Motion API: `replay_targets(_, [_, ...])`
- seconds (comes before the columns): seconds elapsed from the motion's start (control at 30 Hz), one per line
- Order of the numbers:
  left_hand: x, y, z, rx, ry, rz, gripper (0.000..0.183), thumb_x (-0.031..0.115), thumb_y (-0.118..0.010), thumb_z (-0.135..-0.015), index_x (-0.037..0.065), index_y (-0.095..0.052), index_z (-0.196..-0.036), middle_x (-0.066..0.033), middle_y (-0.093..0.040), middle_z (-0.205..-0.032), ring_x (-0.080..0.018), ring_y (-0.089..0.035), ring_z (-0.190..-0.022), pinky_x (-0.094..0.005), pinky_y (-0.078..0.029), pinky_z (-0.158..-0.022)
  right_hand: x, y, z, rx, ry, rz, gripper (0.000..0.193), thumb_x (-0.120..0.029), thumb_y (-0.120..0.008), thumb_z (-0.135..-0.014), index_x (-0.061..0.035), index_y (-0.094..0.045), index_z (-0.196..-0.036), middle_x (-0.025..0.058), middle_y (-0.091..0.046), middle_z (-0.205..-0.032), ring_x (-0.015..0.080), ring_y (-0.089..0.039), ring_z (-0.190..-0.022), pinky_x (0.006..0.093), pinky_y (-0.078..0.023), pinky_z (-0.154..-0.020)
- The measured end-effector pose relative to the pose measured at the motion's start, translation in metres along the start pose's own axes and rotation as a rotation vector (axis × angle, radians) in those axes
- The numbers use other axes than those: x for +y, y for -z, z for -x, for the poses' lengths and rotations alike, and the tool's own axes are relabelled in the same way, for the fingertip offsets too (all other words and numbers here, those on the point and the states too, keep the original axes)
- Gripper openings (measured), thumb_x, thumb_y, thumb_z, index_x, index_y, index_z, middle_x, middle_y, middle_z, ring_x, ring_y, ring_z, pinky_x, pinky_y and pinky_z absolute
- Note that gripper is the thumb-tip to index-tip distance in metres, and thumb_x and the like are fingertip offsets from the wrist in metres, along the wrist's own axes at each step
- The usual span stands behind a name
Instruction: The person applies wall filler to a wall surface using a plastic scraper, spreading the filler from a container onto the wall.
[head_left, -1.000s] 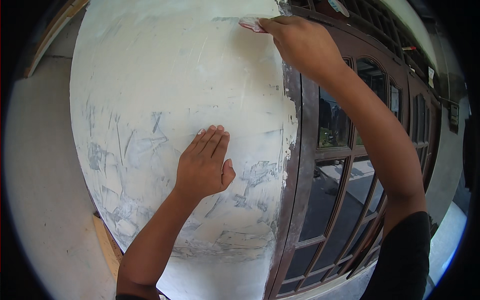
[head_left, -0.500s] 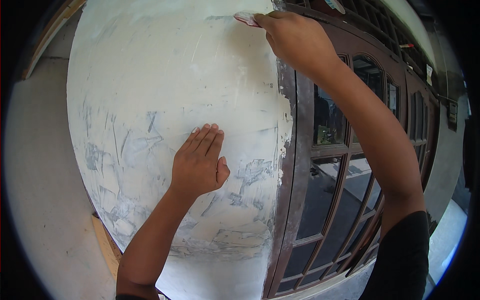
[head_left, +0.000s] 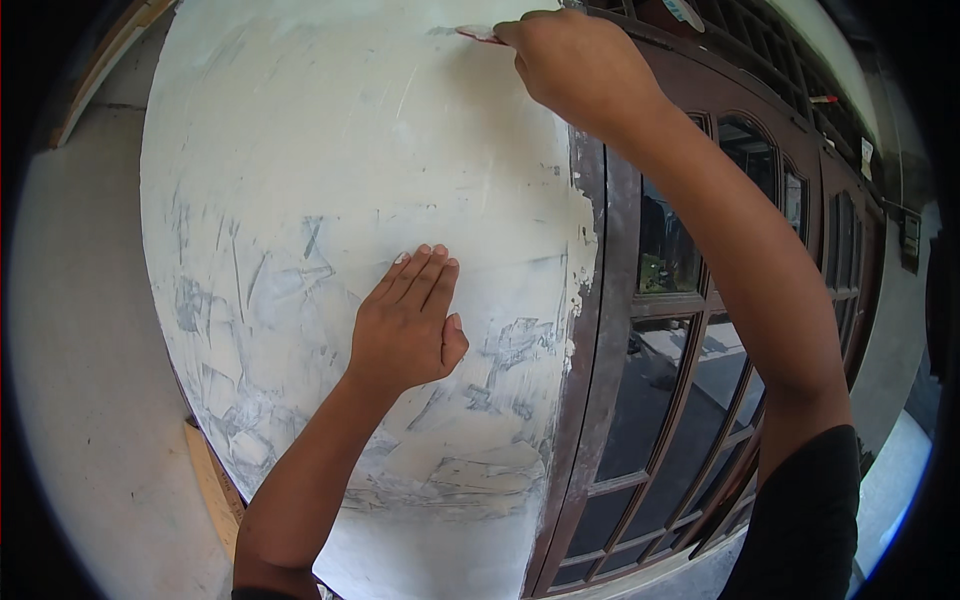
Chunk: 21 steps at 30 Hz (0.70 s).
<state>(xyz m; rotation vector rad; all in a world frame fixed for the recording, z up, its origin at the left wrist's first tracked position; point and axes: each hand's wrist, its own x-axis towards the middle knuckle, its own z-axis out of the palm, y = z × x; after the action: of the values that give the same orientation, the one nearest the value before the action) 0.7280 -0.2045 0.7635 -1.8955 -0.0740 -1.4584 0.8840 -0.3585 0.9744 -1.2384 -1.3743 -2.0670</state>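
Observation:
A pale wall surface, coated in off-white filler with grey streaks showing through its lower half, stands in front of me. My left hand lies flat against its middle, fingers stretched upward and thumb bent in, holding nothing. High up near the surface's right edge, my right hand is closed around a putty knife. Only the knife's blade end, smeared white with some red, shows past my fingers; its handle is hidden in my grip. The blade appears to touch the wall beside a faint grey streak.
To the right of the coated surface is a dark brown wooden door frame with glass panes. Filler flakes roughen the edge between them. A plain grey wall runs along the left, with a wooden board leaning low down.
My right hand and the putty knife have shifted slightly left across the upper wall. The view has moved a little; my left hand stays flat on the surface.

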Motion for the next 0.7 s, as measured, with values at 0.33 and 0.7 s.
replay_targets(0.33, [-0.004, 0.004, 0.004, -0.013, 0.019, 0.039, 0.046, 0.014, -0.051, -0.076, -0.006, -0.064, -0.116, -0.0228, -0.064, -0.122, -0.0360, -0.061, -0.118, -0.0467, -0.046, -0.104, -0.073, 0.024, 0.080, -0.086, 0.304, -0.275, 0.016, -0.009, -0.061, -0.080, 0.0020, -0.068, -0.090, 0.0134, -0.069, -0.082, 0.0275, -0.071, -0.079, 0.0372, -0.058, -0.065])
replay_targets(0.7, [-0.006, 0.001, 0.007, -0.009, 0.009, 0.020, 0.047, 0.015, -0.050, -0.077, -0.006, -0.063, -0.117, -0.0223, -0.064, -0.122, -0.0355, -0.060, -0.119, -0.0470, -0.046, -0.105, -0.031, -0.028, 0.079, 0.068, 0.341, 0.026, 0.029, -0.007, -0.063, -0.079, 0.0050, -0.068, -0.104, 0.0115, -0.069, -0.091, 0.0233, -0.070, -0.080, 0.0319, -0.058, -0.061])
